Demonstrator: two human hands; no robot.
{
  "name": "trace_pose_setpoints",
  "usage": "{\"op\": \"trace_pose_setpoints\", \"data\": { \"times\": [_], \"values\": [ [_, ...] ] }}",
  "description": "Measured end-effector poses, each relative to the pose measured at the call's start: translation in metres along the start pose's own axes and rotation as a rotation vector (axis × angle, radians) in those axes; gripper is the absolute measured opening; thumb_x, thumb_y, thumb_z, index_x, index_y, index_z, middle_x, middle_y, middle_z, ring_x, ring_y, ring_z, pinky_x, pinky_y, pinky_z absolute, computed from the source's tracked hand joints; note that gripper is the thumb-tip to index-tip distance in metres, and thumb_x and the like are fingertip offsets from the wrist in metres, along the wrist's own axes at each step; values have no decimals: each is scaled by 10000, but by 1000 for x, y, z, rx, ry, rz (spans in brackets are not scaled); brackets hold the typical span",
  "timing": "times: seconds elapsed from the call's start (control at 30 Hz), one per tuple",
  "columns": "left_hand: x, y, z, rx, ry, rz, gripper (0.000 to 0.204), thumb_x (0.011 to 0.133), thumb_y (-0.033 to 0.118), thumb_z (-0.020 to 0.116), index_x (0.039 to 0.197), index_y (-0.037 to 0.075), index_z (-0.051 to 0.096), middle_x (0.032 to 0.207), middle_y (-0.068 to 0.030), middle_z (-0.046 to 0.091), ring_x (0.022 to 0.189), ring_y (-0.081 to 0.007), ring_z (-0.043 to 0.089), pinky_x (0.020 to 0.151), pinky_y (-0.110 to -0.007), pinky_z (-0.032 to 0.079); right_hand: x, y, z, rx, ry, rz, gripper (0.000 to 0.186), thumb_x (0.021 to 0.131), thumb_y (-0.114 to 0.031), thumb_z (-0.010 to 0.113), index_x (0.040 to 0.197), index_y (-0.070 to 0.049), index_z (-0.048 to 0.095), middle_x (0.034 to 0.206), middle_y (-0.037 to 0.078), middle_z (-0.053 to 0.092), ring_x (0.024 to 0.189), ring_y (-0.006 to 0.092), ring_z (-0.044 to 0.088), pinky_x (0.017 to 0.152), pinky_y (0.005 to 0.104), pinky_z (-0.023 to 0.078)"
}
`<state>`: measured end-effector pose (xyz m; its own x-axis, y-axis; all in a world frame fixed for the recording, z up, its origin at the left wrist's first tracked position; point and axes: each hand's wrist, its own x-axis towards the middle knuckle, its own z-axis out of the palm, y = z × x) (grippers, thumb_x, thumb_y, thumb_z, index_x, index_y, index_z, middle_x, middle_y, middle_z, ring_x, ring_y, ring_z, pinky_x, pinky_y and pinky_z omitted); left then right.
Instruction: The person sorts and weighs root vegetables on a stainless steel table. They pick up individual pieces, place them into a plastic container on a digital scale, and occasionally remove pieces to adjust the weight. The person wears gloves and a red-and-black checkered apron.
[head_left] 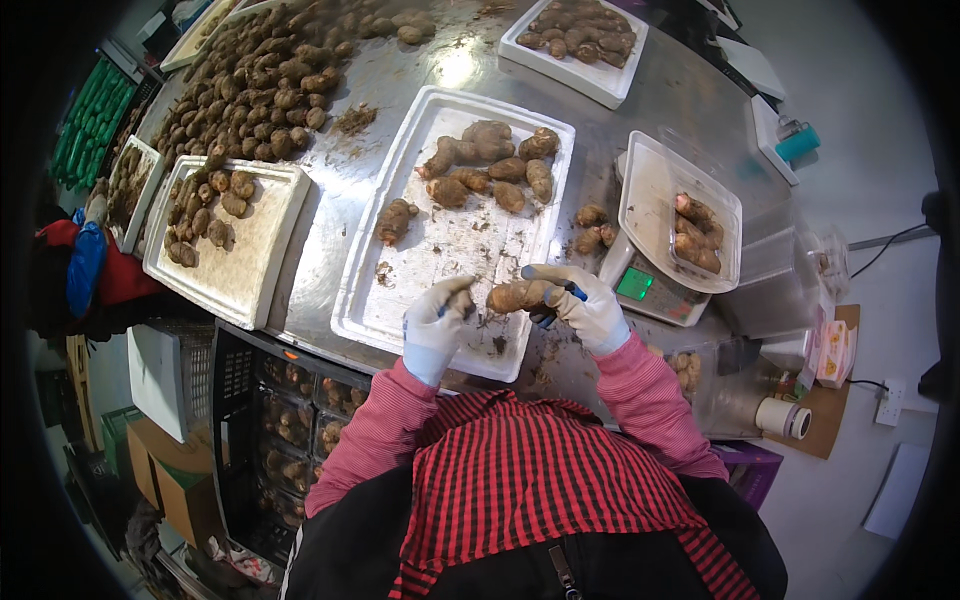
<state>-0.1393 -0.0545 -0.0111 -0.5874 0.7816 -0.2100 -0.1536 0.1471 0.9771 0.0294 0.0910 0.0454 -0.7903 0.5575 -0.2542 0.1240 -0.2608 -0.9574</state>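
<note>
Above the near end of a white foam tray (362,290), my right hand (592,308) grips a long brown taro (518,296) by one end. Both hands wear white gloves with blue patches. My left hand (436,322) is closed just left of the taro's other end, apart from it. Its fingertips look brown with soil, and I cannot make out whether something small is pinched there. Several more taros (487,140) lie in the tray's far half, with a single taro (396,221) nearer its left side. Soil crumbs are scattered over the tray floor.
A big heap of taros (260,90) covers the far left of the metal table (400,80). Foam trays of taros stand at the left (270,250) and far right (600,85). At the right, a scale (650,290) bears a clear box (728,250) of taros. Someone's blue sleeve (86,265) shows far left.
</note>
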Motion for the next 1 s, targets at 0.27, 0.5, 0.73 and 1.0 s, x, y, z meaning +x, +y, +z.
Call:
{"op": "trace_pose_setpoints", "data": {
  "times": [0.27, 0.5, 0.73, 1.0],
  "values": [
    [-9, 12, 6, -536, -409, -172, 559, 955, 218, 589, 1426, -28, 415, 1186, -97, 599, 1061, -145, 565, 923, -266, 454, -11, 13, 3, -115, 56, -159, 384, 970, -256, 620, 1248, 8, 605, 1069, 58, 685, 917, 98, 626, 807, 234, 513],
    [-21, 2, 19, -847, -555, -452, 534, 1020, 488, 406, 1360, 90, 511, 926, -26, 597, 714, -130, 487, 674, -291, 423, -10, 4, 7, -400, 323, -205, 283, 972, -110, 567, 1224, 4, 627, 943, 35, 672, 770, 81, 592, 706, 210, 495],
    [-31, -15, 18, -1163, -493, -626, 522, 1024, 469, 370, 1370, 102, 505, 850, -22, 586, 652, -150, 495, 647, -293, 438, 8, 5, -5, -915, 366, -560, 306, 904, -3, 543, 1200, -34, 613, 919, 47, 644, 818, 92, 586, 729, 269, 506],
    [-34, 10, 26, -428, -292, -120, 304, 986, 231, 550, 1177, 2, 611, 959, -63, 624, 891, -154, 608, 799, -276, 496, -12, 0, 16, -388, -31, -40, 563, 893, -402, 687, 1248, 22, 584, 1077, 136, 671, 1000, 173, 626, 887, 303, 490]
  ]
}}
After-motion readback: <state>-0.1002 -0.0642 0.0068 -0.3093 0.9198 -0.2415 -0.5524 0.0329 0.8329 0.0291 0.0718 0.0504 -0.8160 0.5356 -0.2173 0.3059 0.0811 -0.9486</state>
